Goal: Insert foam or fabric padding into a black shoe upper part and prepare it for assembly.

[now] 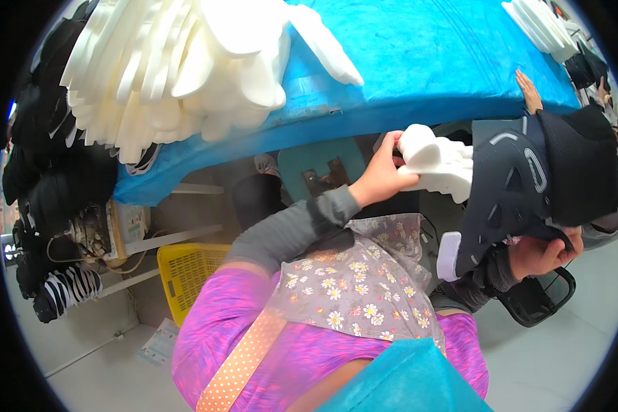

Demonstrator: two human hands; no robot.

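My left hand (384,175) is closed around one end of a bunch of white foam pads (441,161), held in front of the blue table's edge. The pads' other end reaches the dark grey shaped fabric panel (505,178), which has cut-outs, light printed lines and a pale tab. A thick black mesh piece (584,168) lies against that panel on the right. My right hand (544,255) is below them, its fingers curled at the lower edge of the black material. The panel and mesh piece hide part of this hand.
White foam pads (178,69) are heaped on the blue-covered table (419,55), with another stack (542,27) at far right. Another person's hand (529,90) rests at the table edge. Black goods hang left (69,172). A yellow basket (185,275) and teal stool (323,168) stand below.
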